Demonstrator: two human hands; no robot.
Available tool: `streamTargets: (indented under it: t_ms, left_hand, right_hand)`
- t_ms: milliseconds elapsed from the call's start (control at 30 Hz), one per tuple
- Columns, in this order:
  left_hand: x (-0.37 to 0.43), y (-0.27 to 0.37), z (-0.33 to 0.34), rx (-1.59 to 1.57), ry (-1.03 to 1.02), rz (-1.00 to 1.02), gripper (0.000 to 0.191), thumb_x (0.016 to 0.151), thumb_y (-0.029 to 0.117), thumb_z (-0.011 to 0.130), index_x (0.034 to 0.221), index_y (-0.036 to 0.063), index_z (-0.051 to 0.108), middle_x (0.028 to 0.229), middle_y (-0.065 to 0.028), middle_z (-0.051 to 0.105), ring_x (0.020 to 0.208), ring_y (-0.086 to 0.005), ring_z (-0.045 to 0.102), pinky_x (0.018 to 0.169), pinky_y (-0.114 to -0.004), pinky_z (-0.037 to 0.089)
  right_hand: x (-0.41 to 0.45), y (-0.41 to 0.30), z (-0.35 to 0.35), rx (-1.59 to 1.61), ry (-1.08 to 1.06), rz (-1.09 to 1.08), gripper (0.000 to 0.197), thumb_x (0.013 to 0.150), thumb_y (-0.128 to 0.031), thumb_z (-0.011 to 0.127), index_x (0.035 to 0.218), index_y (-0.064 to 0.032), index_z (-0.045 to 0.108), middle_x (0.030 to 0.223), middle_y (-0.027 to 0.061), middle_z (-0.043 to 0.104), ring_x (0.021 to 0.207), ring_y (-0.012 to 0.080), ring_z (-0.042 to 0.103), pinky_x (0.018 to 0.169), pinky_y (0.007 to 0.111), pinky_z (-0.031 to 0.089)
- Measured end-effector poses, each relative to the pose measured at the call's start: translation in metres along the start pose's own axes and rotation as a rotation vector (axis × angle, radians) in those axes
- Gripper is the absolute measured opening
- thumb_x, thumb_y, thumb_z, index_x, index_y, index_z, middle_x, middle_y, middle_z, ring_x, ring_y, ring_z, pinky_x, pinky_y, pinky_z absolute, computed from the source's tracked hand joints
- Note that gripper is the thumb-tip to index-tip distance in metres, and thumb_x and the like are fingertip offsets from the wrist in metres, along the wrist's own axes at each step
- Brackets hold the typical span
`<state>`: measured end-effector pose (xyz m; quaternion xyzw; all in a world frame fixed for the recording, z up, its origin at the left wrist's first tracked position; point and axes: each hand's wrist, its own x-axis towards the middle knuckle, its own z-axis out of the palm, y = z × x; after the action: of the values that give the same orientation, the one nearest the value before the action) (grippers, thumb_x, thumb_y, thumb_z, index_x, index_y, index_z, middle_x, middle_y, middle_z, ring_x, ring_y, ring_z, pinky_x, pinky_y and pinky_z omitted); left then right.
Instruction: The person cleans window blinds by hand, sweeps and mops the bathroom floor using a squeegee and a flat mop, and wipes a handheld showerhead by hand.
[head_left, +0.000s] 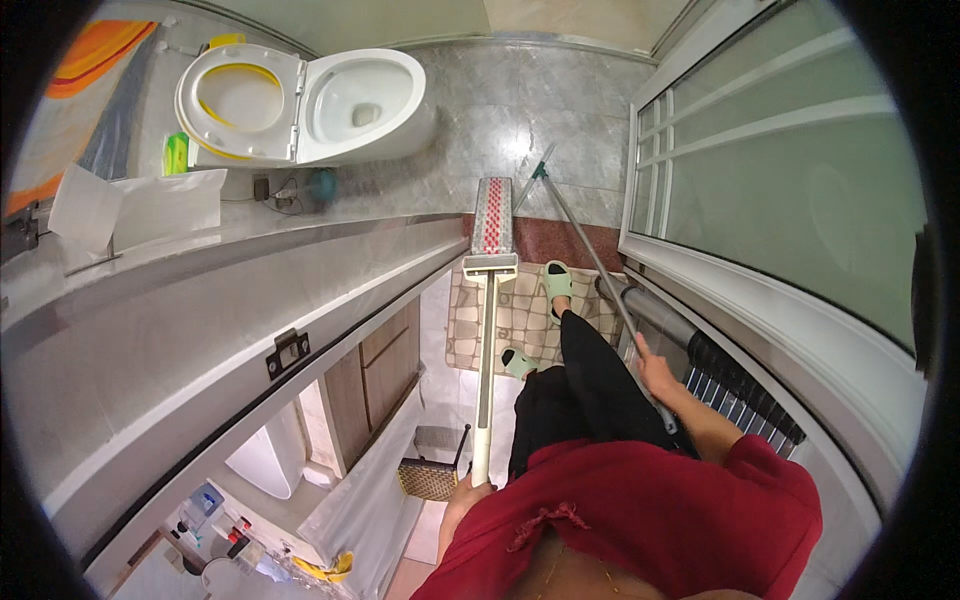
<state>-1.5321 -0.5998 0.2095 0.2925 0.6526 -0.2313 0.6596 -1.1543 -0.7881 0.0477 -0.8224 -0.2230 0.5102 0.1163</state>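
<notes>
My left hand grips the white lower end of the pole of a flat mop. The mop's grey pad with red stripes points away from me, above the dark red threshold; whether it touches the floor I cannot tell. Around the grey pole of a floor squeegee my right hand is closed. The squeegee's green joint and thin blade lie over the grey tiled floor beyond the threshold. Its pole slants across the doorway beside my right leg.
A white toilet with its lid raised stands at the far left. A glazed door stands open on the right. Under my slippers lies a patterned mat. A woven stool is near my left hand, and a cluttered counter is lower left.
</notes>
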Motion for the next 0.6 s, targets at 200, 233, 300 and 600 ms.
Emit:
streamTargets:
  t_ms: [200, 233, 300, 600]
  left_hand:
    - [-0.001, 0.031, 0.021, -0.009, 0.096, -0.012, 0.01, 0.072, 0.006, 0.058, 0.075, 0.0054, 0.048, 0.054, -0.0017, 0.046, 0.043, -0.0094, 0.04, 0.039, -0.023, 0.03]
    - [0.0, 0.035, 0.021, -0.013, 0.098, -0.006, 0.01, 0.072, 0.006, 0.058, 0.075, 0.0054, 0.048, 0.054, -0.0017, 0.046, 0.043, -0.0094, 0.04, 0.039, -0.023, 0.03]
    - [0.0, 0.038, 0.019, -0.085, 0.067, 0.006, 0.011, 0.071, 0.005, 0.058, 0.074, 0.0058, 0.047, 0.053, -0.0013, 0.045, 0.042, -0.0089, 0.039, 0.038, -0.022, 0.029]
    - [0.005, 0.062, 0.008, -0.177, 0.008, -0.016, 0.007, 0.071, 0.005, 0.055, 0.072, 0.0054, 0.048, 0.053, -0.0007, 0.045, 0.04, -0.0092, 0.039, 0.035, -0.023, 0.03]
  right_hand:
    - [0.028, -0.022, -0.038, -0.085, -0.052, 0.045, 0.06, 0.084, -0.011, 0.043, 0.137, -0.0182, 0.017, 0.084, 0.032, 0.055, 0.077, 0.0448, 0.054, 0.071, 0.047, 0.042]
    - [0.044, -0.032, -0.032, -0.094, -0.058, 0.037, 0.061, 0.084, -0.011, 0.043, 0.138, -0.0205, 0.015, 0.083, 0.0315, 0.054, 0.076, 0.0438, 0.054, 0.071, 0.047, 0.042]
    - [0.095, -0.05, -0.024, -0.072, 0.001, -0.036, 0.059, 0.083, -0.013, 0.043, 0.137, -0.0149, 0.019, 0.088, 0.0326, 0.055, 0.077, 0.0446, 0.055, 0.07, 0.046, 0.043]
    - [0.23, -0.154, -0.04, 0.085, 0.05, -0.033, 0.057, 0.083, -0.016, 0.044, 0.136, -0.0131, 0.023, 0.088, 0.0258, 0.059, 0.055, 0.0302, 0.059, 0.05, 0.04, 0.047]
